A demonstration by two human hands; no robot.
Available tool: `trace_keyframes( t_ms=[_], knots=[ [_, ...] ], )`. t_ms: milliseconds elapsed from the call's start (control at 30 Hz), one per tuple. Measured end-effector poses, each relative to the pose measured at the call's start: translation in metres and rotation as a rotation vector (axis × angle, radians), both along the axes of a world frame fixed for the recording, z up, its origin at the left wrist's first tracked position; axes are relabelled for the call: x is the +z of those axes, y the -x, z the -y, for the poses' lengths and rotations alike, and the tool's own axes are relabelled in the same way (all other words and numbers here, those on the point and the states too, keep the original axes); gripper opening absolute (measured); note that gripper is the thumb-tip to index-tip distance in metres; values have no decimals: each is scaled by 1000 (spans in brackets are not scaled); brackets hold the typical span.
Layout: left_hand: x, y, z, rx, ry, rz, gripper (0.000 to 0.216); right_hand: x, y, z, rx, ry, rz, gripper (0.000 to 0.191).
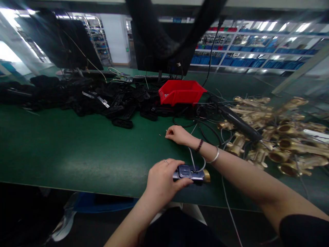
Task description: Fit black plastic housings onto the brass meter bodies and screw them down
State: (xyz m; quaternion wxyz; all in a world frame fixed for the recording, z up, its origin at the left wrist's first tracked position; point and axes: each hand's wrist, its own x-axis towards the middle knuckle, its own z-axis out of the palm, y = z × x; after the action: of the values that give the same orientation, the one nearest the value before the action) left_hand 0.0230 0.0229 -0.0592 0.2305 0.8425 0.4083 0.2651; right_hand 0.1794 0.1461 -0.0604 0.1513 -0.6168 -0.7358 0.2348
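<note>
My left hand [162, 178] grips a small dark blue-grey module with a brass end [191, 172] near the front edge of the green table [64, 151]. A thin grey wire [193, 161] loops out of the module. My right hand [178, 134] reaches forward onto the table, fingers curled in a pinch over tiny bits on the mat; what it holds is too small to make out. A beaded bracelet and a silver bangle sit on that wrist.
A pile of brass fittings [280, 137] covers the right side. A red bin [181, 91] stands at the back centre, black plastic parts [77, 96] heaped to its left. A black tool with cables [238, 121] lies between bin and brass. Monitors stand behind.
</note>
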Motion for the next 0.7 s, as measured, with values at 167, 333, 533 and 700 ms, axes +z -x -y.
trace_keyframes(
  t_ms=[167, 333, 533, 700],
  knots=[
    [8, -1, 0, 35, 84, -45, 37, 37, -12, 35, 159, 179, -92, 13],
    [10, -1, -1, 64, 133, -118, 34, 66, -14, 83, 434, 368, -258, 12],
    [11, -1, -3, 92, 146, -165, 26, 54, 4, 107, 369, 122, -176, 9],
    [12, 1, -4, 90, 88, -164, 22, 58, -17, 102, 371, -185, -163, 12]
  ],
)
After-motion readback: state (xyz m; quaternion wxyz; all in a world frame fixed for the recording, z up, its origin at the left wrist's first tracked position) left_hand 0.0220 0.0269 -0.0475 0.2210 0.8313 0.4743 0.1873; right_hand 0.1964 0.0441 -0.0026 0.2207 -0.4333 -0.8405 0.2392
